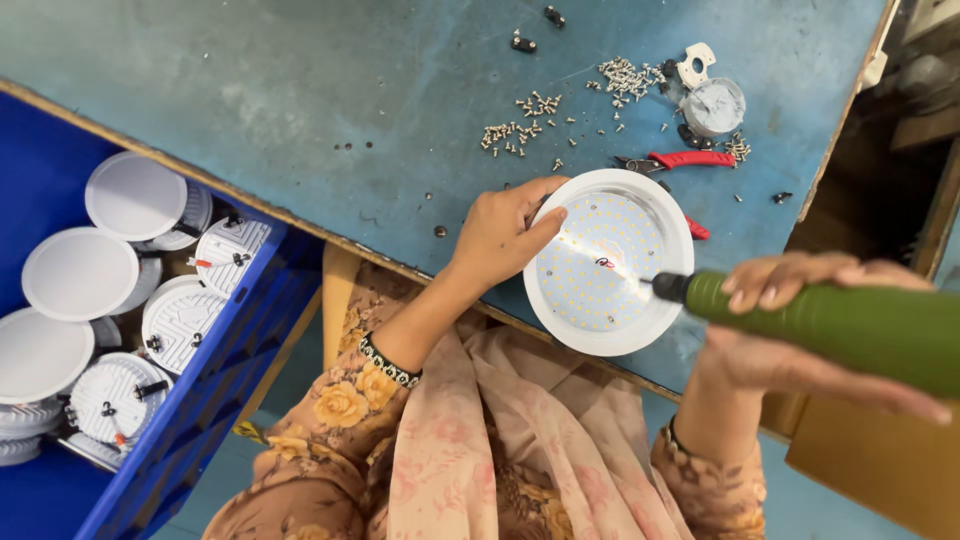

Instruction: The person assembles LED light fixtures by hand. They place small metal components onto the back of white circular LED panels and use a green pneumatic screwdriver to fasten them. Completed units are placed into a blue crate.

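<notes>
White and round, the LED downlight (608, 262) lies face up at the near edge of the blue worktable (300, 90), in the middle right of the frame, and its board of small yellow diodes is visible inside the rim. The left hand (503, 232) grips the left side of this rim, with the thumb over the edge and on the diode board. The right hand (790, 345), at the right of the frame, is closed around a green electric screwdriver (850, 325). The dark tip of the tool touches the diode board near its centre.

Above the lamp, in the upper middle of the frame, many small screws (520, 130) lie scattered on the table. Red-handled pliers (680, 160) lie just beside the upper rim of the lamp, and a small round grey part (714, 106) is a little further up. At the left of the frame a blue plastic crate (215, 340) holds several more white downlights (135, 197); some show the white diffuser and others show the ribbed back.
</notes>
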